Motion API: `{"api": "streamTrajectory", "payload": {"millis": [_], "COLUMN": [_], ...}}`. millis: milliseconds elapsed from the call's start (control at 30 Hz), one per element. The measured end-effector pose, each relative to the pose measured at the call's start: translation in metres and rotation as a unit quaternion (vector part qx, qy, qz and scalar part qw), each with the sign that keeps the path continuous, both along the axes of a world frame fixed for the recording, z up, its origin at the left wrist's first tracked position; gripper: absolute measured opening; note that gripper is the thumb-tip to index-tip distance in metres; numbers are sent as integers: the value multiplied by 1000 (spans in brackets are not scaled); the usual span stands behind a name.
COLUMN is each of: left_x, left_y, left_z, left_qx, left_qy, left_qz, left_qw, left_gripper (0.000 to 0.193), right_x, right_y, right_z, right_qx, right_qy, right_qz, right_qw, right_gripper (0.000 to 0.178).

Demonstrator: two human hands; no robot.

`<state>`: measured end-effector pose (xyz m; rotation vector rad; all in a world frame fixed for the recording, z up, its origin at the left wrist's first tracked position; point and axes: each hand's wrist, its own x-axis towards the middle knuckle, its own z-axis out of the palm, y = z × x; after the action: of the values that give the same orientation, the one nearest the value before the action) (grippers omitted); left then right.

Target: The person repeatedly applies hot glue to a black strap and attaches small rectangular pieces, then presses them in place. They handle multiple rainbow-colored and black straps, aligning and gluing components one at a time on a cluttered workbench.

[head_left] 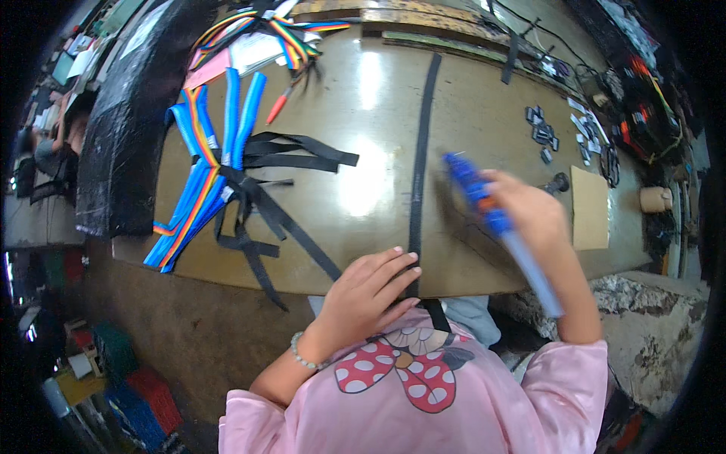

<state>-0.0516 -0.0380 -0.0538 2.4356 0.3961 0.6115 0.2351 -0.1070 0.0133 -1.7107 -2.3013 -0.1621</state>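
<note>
A long black webbing strap (423,136) lies straight up the table and passes over the near edge by my body. My left hand (372,291) rests flat at its near end, fingers stretched out and the fingertips touching the strap. To the right of the strap, my right hand (522,208) is closed round a long blue tool (495,219) with an orange part and a pale, see-through tail. The tool is tilted, its tip toward the strap but apart from it. Motion blurs it, so its exact kind is unclear.
Blue and rainbow-striped straps (198,181) with black webbing ends (295,155) lie at left. A red pen (280,106) lies above them. Small dark buckles (541,130) and a tan cardboard piece (590,208) are at right. Wooden strips (439,30) line the far edge.
</note>
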Motion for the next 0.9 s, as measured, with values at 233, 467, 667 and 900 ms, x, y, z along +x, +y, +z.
{"api": "streamTrajectory", "payload": {"millis": [233, 467, 667, 900], "left_x": [-21, -103, -127, -140], "left_y": [14, 131, 170, 186], "left_z": [15, 30, 10, 10], "left_qx": [-30, 77, 114, 254], "left_qy": [-154, -111, 112, 183], "left_qz": [12, 459, 423, 310], "left_qw": [988, 878, 892, 898], "left_gripper": [44, 23, 31, 22], "right_x": [98, 122, -23, -157], "right_y": [-134, -193, -130, -13], "right_z": [-27, -44, 22, 15], "right_qx": [345, -54, -6, -111], "right_qy": [294, 88, 446, 683], "right_qz": [-555, -727, -330, 225], "right_qw": [697, 679, 832, 686], "right_gripper": [43, 66, 55, 57]}}
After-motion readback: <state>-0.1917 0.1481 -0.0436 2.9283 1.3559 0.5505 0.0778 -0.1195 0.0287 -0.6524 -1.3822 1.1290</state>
